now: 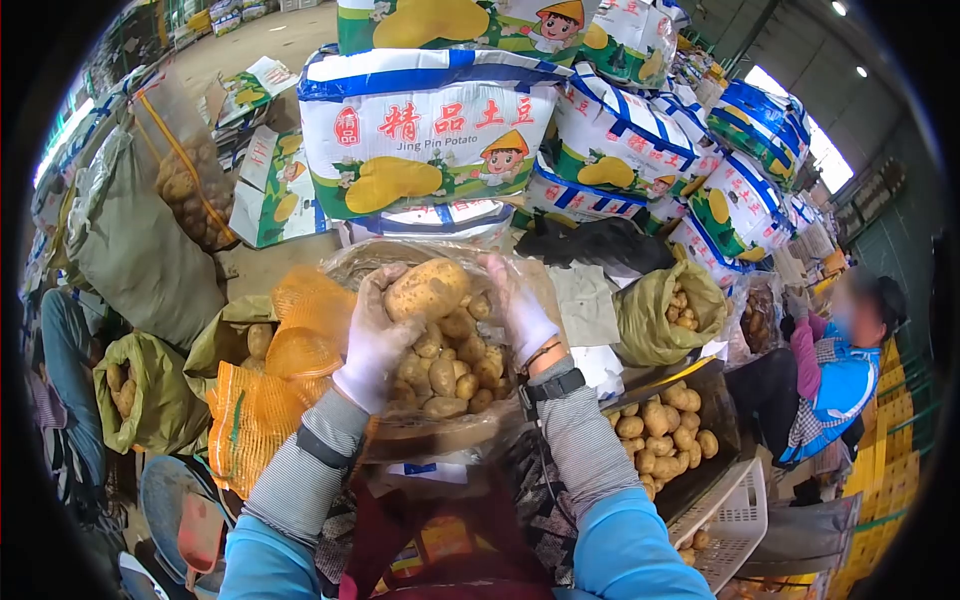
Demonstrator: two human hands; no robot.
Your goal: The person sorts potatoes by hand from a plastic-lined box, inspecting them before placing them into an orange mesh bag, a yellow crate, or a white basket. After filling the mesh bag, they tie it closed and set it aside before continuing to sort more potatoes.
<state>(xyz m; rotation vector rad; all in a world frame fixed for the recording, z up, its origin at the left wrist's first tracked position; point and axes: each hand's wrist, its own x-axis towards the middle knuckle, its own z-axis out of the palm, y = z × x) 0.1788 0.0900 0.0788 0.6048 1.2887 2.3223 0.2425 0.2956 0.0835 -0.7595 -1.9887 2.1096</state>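
Head view: the left hand [378, 335] grasps a large potato [428, 290] above smaller potatoes [443, 376] in a box, right hand [520, 310] at the plastic liner [372, 254] (finger closure indeterminable); expect firm, weighty, bruisable handling, best supported around the middle.

Upper carton [460, 22] cut by top edge; seated person [835, 375] blurred at head; right hand [522, 312] perhaps partly behind plastic [352, 262].

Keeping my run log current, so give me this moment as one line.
left hand: holding large potato | right hand: at plastic liner | below: smaller potatoes inside liner
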